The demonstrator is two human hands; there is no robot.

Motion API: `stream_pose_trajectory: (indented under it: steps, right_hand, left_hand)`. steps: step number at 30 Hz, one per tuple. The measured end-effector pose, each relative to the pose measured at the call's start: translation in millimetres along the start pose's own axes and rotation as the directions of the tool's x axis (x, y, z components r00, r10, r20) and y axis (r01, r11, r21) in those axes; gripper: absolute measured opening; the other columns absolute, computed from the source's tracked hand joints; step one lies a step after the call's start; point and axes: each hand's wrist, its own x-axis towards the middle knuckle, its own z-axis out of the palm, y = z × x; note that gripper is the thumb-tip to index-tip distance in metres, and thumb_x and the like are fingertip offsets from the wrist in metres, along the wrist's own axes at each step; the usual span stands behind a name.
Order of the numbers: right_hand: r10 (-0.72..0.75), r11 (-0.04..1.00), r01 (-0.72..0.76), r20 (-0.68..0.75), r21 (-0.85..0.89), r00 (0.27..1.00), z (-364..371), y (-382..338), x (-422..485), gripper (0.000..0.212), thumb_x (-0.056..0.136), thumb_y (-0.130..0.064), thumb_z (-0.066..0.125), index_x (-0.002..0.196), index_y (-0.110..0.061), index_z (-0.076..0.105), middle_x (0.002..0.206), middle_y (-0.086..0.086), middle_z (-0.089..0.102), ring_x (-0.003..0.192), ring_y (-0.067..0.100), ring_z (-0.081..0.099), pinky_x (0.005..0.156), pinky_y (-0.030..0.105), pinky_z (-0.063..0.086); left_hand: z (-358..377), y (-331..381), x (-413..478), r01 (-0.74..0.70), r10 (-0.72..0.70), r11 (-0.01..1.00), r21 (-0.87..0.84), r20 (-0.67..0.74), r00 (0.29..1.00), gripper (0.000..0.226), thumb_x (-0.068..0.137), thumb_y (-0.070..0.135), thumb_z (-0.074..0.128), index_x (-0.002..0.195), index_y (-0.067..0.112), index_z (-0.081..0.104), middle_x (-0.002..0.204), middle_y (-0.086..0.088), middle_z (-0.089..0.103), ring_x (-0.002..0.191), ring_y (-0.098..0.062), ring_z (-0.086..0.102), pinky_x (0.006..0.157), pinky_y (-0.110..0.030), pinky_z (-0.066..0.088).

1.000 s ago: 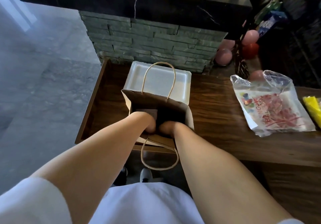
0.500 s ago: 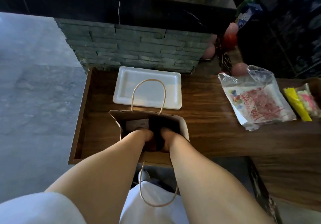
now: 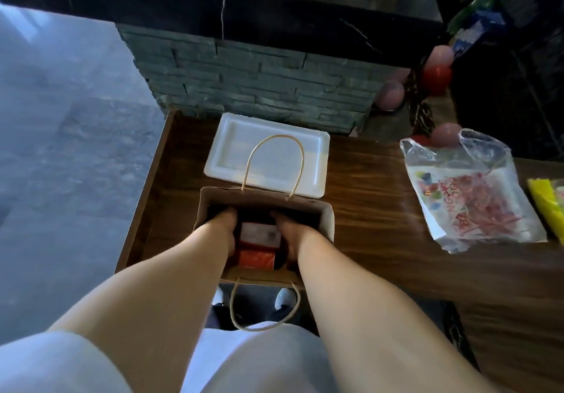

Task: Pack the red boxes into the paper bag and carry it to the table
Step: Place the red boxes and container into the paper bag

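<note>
Both hands, left hand (image 3: 224, 228) and right hand (image 3: 288, 234), reach inside the paper bag (image 3: 326, 224) at frame centre, flanking the red boxes (image 3: 258, 246); whether either grip is clenched, cannot tell. Risk: the bag sits at the surface (image 3: 366, 209) near edge, so lifting hands out could drag it off. Open room lies right; white tray (image 3: 213, 160) just behind.

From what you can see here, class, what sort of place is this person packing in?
Probably a home or venue set up for a party: balloons beside a stone-clad counter, and packets of party supplies on the wooden table.

Bare forearms, short white sleeves (image 3: 55, 362), seemingly white-toed shoes (image 3: 285, 296) below.
</note>
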Motion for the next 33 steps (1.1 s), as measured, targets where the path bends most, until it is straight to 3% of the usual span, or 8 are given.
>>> stream_pose_trajectory:
  steps: [5, 9, 14, 18, 22, 26, 30, 33]
  right_hand:
    - [-0.096, 0.986, 0.099, 0.027, -0.132, 0.995, -2.9, 0.1, 9.2, 0.044, 0.09, -0.046, 0.056, 0.118, -0.012, 0.06, 0.118, 0.014, 0.06, 0.106, 0.027, 0.055, 0.1, 0.038, 0.043]
    - [0.018, 0.996, -0.014, 0.045, -0.085, 0.999, -7.8, -3.3, 6.3, 0.023, 0.091, -0.035, 0.054, 0.077, -0.017, 0.053, 0.082, 0.006, 0.055, 0.075, 0.021, 0.05, 0.067, 0.031, 0.044]
    - [0.065, 0.996, -0.061, 0.057, -0.06, 0.996, -17.2, -10.8, 1.4, 0.016, 0.083, -0.028, 0.056, 0.089, -0.013, 0.056, 0.092, 0.011, 0.058, 0.091, 0.027, 0.052, 0.075, 0.034, 0.043]
    - [0.055, 0.997, -0.052, 0.061, -0.061, 0.997, -17.0, -13.5, -5.8, 0.013, 0.079, -0.021, 0.057, 0.076, -0.011, 0.05, 0.07, 0.01, 0.049, 0.069, 0.026, 0.05, 0.076, 0.033, 0.042]
    - [0.004, 0.999, -0.007, 0.084, 0.04, 0.996, -10.6, -11.4, -3.4, 0.014, 0.091, -0.029, 0.053, 0.094, -0.015, 0.054, 0.079, 0.009, 0.055, 0.095, 0.03, 0.059, 0.079, 0.039, 0.047]
    - [-0.028, 0.999, 0.023, 0.144, 0.038, 0.989, -0.4, -14.2, -2.8, 0.022, 0.093, -0.04, 0.053, 0.092, -0.019, 0.06, 0.085, 0.009, 0.064, 0.113, 0.033, 0.06, 0.085, 0.046, 0.05]
    - [-0.073, 0.996, 0.079, 0.098, -0.052, 0.992, 6.3, -9.4, 2.7, 0.036, 0.093, -0.045, 0.052, 0.11, -0.015, 0.063, 0.109, 0.015, 0.068, 0.106, 0.034, 0.063, 0.085, 0.043, 0.052]
    - [-0.058, 0.998, 0.061, 0.11, -0.021, 0.992, 5.1, -2.9, 8.4, 0.028, 0.093, -0.044, 0.055, 0.088, -0.017, 0.06, 0.085, 0.01, 0.066, 0.087, 0.03, 0.064, 0.075, 0.041, 0.051]
  left_hand:
    - [4.7, -3.9, 2.1, -0.016, 0.02, 0.998, 0.063, -0.057, 0.998, 0.041, 0.088, 0.041, 0.061, 0.119, 0.015, 0.068, 0.117, -0.014, 0.069, 0.109, -0.037, 0.063, 0.101, -0.056, 0.046]
    - [4.7, -4.9, -5.6, -0.011, 0.016, 0.995, 0.098, -0.052, 0.999, 0.036, 0.088, 0.038, 0.062, 0.113, 0.014, 0.07, 0.112, -0.014, 0.072, 0.105, -0.035, 0.066, 0.099, -0.054, 0.048]
    - [5.3, -0.9, -1.8, -0.02, 0.023, 0.995, 0.096, -0.029, 0.999, 0.042, 0.09, 0.041, 0.06, 0.121, 0.013, 0.066, 0.121, -0.016, 0.068, 0.112, -0.033, 0.064, 0.103, -0.05, 0.046]
    - [9.4, 0.0, -2.3, -0.047, 0.046, 0.99, 0.135, 0.011, 0.999, 0.042, 0.09, 0.035, 0.06, 0.125, 0.012, 0.063, 0.123, -0.017, 0.067, 0.114, -0.033, 0.063, 0.104, -0.048, 0.046]
    - [3.5, -2.0, -4.8, -0.073, 0.08, 0.98, 0.187, -0.033, 0.996, 0.042, 0.089, 0.037, 0.063, 0.122, 0.012, 0.063, 0.123, -0.017, 0.066, 0.109, -0.032, 0.063, 0.098, -0.048, 0.049]
    - [2.6, 1.3, -5.9, -0.09, 0.101, 0.977, 0.192, -0.046, 0.994, 0.042, 0.087, 0.042, 0.062, 0.118, 0.013, 0.064, 0.121, -0.016, 0.066, 0.111, -0.033, 0.063, 0.101, -0.051, 0.048]
    - [1.0, 2.5, -7.3, -0.101, 0.114, 0.971, 0.216, -0.049, 0.992, 0.049, 0.089, 0.046, 0.059, 0.125, 0.015, 0.062, 0.127, -0.015, 0.063, 0.117, -0.033, 0.06, 0.105, -0.05, 0.045]
    - [-0.6, 3.7, -8.0, -0.11, 0.125, 0.967, 0.232, -0.049, 0.991, 0.051, 0.089, 0.05, 0.057, 0.126, 0.016, 0.062, 0.127, -0.014, 0.063, 0.117, -0.034, 0.06, 0.105, -0.049, 0.044]
